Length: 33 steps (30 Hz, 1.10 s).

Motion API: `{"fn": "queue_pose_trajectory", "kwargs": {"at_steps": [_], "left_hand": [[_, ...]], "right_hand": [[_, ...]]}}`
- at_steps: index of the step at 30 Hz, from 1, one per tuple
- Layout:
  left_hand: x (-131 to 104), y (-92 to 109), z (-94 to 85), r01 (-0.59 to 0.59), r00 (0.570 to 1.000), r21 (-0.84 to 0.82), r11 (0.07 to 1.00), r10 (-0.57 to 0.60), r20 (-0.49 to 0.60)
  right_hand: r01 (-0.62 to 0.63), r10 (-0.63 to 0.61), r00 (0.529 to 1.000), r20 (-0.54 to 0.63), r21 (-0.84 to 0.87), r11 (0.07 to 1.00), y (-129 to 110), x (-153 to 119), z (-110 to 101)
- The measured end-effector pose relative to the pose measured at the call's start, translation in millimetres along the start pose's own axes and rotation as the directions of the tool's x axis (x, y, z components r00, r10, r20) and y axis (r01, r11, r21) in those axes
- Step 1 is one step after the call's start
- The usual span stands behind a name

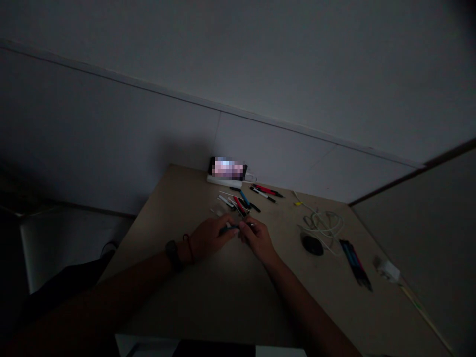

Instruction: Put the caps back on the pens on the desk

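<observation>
In the dim light, my left hand [214, 233] is closed on a dark blue pen part [227, 229] near the middle of the table. My right hand [256, 237] meets it fingertip to fingertip, its thumb and fingers pinched on the other end of the pen. Just beyond my hands lie loose pen parts: a blue barrel [245, 198], a red one [239, 205], a white one [225, 201] and some black pieces. Behind them a black-and-white pen [263, 194] and red pens [267, 190] rest on the table.
A lit phone [227, 168] leans on a white block [224, 182] by the wall. To the right are a coiled white cable [327, 223], a black mouse [312, 245], a row of pens [355, 264] and a white plug [387, 270] at the table [223, 302] edge.
</observation>
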<state>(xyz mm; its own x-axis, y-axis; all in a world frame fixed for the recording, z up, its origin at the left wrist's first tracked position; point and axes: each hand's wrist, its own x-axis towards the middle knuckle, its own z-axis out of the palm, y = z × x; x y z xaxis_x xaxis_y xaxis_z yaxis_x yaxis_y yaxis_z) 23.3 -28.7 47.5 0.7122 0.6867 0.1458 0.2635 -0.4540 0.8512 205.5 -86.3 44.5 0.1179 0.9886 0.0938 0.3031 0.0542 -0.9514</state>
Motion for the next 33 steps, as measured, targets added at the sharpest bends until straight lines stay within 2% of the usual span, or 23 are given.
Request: {"fn": "queue_pose_trajectory", "kwargs": {"at_steps": [4,11,22,33], "left_hand": [[-0.2,0.6,-0.2,0.012,1.000,0.003,1.000,-0.012,0.012],[0.8,-1.5,-0.3,-0.056,0.998,0.027,0.998,0.055,0.023],[-0.5,-3.6,-0.1,-0.028,0.999,0.057,0.998,0.025,0.048],[0.3,-0.4,1.1,-0.008,1.000,0.028,1.000,0.008,-0.010]], "right_hand": [[0.000,-0.001,1.000,-0.017,-0.005,1.000,0.4,0.5,-0.5],[0.001,-0.002,1.000,-0.013,-0.021,1.000,-1.1,-0.3,-0.1],[0.042,-0.043,0.998,0.054,0.006,0.999,2.0,-1.8,-2.0],[-0.029,0.024,0.997,-0.075,-0.060,0.998,7.8,0.7,-3.3]]}}
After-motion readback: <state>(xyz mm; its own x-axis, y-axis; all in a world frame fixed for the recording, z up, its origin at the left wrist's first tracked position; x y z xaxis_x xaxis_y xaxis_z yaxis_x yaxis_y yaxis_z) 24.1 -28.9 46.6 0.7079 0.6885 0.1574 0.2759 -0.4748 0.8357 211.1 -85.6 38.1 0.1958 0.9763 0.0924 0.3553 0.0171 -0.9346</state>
